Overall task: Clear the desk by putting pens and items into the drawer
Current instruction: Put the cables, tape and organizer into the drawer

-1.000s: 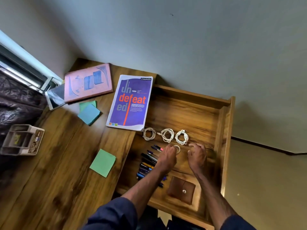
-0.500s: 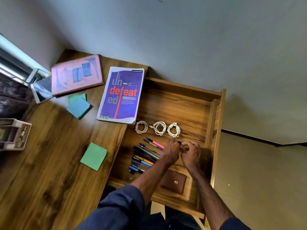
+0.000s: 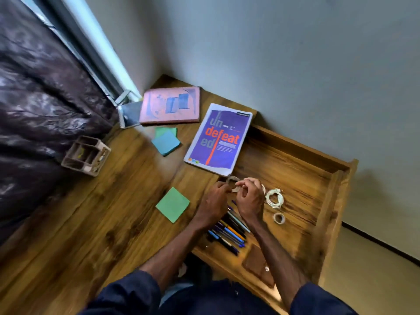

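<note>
The wooden drawer (image 3: 318,169) stands pulled out at the desk's right side. Inside it lie several pens (image 3: 229,233), a brown leather pouch (image 3: 256,263), a small tape roll (image 3: 279,218) and a coiled white cable (image 3: 274,197). My left hand (image 3: 213,201) and my right hand (image 3: 250,196) are close together over the drawer's left part, both pinching another coiled white cable (image 3: 235,181) near the notebook's corner. Most of that cable is hidden by my fingers.
On the desk lie a purple "undefeated" notebook (image 3: 219,139), a pink book (image 3: 170,105), blue and green sticky pads (image 3: 166,140), a green sticky pad (image 3: 173,204), a spiral pad (image 3: 129,114) and a brown organiser (image 3: 86,155). A dark curtain hangs at left.
Both hands left the tape roll, which now lies alone in the drawer, and moved up left to the leftmost coiled cable. The view swung right and closer.
</note>
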`<action>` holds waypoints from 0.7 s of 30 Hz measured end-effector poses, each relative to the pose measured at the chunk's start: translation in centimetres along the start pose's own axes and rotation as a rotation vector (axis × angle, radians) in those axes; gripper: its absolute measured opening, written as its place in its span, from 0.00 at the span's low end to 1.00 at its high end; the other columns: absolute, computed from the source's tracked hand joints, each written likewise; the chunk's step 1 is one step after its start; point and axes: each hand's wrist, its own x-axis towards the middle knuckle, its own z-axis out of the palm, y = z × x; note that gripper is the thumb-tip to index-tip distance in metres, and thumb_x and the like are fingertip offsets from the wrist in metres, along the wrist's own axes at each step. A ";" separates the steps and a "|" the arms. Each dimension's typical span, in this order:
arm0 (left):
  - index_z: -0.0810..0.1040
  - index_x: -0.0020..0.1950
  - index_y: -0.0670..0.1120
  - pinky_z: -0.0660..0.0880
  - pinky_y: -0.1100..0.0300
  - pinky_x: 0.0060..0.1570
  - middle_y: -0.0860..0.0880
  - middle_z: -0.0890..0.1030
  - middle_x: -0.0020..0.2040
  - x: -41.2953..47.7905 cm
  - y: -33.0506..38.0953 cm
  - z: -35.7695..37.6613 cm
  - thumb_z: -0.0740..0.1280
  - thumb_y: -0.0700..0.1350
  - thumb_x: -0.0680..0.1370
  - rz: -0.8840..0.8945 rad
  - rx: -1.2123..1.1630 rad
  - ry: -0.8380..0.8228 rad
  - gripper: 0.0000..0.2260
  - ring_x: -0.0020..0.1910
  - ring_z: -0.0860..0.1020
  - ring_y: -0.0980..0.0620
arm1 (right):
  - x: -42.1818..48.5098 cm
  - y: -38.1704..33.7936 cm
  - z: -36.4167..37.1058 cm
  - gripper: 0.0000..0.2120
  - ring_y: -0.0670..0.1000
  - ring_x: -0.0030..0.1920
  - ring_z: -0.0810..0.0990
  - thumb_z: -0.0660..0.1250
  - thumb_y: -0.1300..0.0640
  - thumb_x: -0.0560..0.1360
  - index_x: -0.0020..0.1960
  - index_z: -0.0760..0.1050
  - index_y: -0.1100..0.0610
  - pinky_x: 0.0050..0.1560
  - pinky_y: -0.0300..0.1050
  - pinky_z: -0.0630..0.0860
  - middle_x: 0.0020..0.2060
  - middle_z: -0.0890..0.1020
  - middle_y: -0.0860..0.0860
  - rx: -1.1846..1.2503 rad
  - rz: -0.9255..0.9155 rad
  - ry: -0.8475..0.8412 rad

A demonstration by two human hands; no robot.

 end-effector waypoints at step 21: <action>0.82 0.53 0.50 0.79 0.58 0.50 0.49 0.82 0.56 -5.3 -24.0 -16.2 0.68 0.41 0.78 -0.483 -0.097 0.401 0.07 0.53 0.80 0.51 | -0.9 -18.4 19.8 0.11 0.48 0.39 0.81 0.65 0.66 0.71 0.48 0.82 0.56 0.39 0.40 0.76 0.45 0.80 0.51 -0.100 -0.351 -0.502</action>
